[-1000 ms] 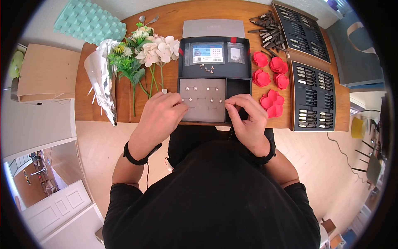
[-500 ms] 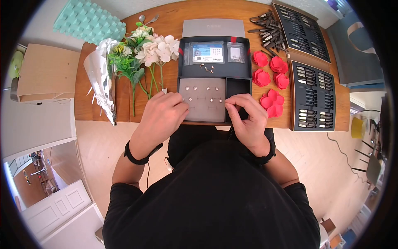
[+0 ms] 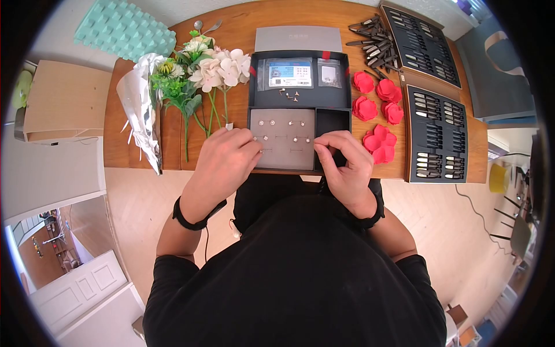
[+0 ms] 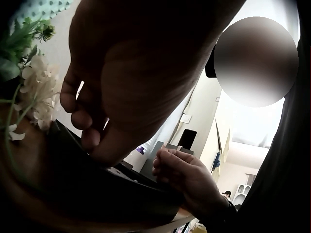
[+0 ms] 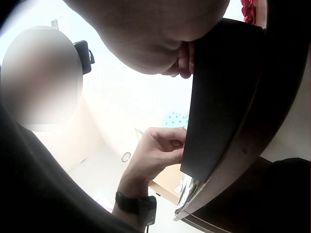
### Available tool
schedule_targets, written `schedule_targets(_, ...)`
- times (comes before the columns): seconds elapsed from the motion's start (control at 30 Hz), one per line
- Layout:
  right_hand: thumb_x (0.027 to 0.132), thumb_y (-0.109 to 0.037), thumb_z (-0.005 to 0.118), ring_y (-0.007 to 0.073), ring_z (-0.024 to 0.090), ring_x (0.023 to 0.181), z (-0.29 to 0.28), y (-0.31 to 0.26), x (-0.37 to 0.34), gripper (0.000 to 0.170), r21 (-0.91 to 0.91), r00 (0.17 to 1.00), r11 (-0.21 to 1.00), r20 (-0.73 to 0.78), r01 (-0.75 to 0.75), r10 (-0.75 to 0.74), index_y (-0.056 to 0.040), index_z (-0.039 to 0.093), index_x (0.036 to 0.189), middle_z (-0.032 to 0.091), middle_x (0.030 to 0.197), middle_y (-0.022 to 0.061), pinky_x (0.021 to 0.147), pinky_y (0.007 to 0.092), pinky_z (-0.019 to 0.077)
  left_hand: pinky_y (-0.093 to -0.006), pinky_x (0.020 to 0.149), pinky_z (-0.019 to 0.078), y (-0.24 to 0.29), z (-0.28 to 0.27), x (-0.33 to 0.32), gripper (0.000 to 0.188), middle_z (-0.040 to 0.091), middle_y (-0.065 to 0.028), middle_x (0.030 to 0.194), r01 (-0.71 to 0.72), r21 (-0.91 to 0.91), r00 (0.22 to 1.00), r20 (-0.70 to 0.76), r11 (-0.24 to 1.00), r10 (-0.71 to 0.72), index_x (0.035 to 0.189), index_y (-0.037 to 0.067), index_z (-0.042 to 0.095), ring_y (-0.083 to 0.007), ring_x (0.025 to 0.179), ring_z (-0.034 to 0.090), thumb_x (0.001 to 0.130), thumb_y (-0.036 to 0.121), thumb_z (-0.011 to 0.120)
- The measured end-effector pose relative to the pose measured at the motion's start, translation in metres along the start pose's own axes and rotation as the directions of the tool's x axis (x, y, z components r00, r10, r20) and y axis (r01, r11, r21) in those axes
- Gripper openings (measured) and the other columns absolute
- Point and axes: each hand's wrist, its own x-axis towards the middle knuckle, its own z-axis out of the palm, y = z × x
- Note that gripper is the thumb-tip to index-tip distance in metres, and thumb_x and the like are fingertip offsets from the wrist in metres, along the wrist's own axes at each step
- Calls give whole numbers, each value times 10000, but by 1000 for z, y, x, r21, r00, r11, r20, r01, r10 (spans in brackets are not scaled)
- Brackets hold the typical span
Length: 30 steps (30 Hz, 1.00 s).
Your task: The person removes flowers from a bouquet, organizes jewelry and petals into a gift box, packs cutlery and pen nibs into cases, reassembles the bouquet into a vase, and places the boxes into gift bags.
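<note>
A black jewellery box (image 3: 333, 99) sits at the table's front edge, its lower half holding a grey earring pad (image 3: 283, 157) with slits and several small stud earrings (image 3: 295, 140) in rows. My left hand (image 3: 226, 156) bends over the pad's left side, thumb and fingertips pinching a tiny stud earring (image 3: 261, 151) at the lower left slit. At the pad's right edge is my right hand (image 3: 348, 165), thumb and forefinger tips close together beside the divider; I cannot tell whether they hold anything. In the right wrist view the box wall (image 5: 218, 97) hides both hands' fingertips.
Loose earrings (image 3: 289, 95) and a plastic packet with a card (image 3: 290, 74) lie in the box's upper half. White flowers (image 3: 222, 69) and crumpled foil (image 3: 139, 110) lie left. Red flower heads (image 3: 380, 143) and black trays of slim pieces (image 3: 437, 133) occupy the right.
My left fingertips have shifted slightly, and a tiny stud now shows beside them at the lower left slit. The right hand keeps its place at the pad's right edge.
</note>
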Motion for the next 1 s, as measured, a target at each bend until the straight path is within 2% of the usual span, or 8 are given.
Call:
schedule_targets(0.63,986,48,862,163,703,774,0,1,-1,119,-10,1000,1000,6,2,-1,-2,833,1090,795,1034,99,666,286,580,-442,794,527,5,4,-1,145,659,-68,890,17,32,1000,-13,999,-17,911,55,776,-276,876,700,863,105,904)
schedule_targets(0.73,986,46,862,162,701,770,0,1,-1,118,-14,1000,1000,13,-1,1,-1,833,1089,794,1031,99,665,286,580,-435,767,526,4,7,-1,157,666,-63,884,16,17,1000,-17,1000,-16,928,63,804,-298,823,671,843,107,928)
schedule_targets(1.0,986,46,862,156,703,764,0,1,0,118,-11,1000,1000,11,5,-5,-2,834,1091,792,1035,99,655,284,577,-443,790,519,6,9,-3,147,646,-65,883,19,31,999,-34,999,-18,891,64,763,-275,874,695,851,95,901)
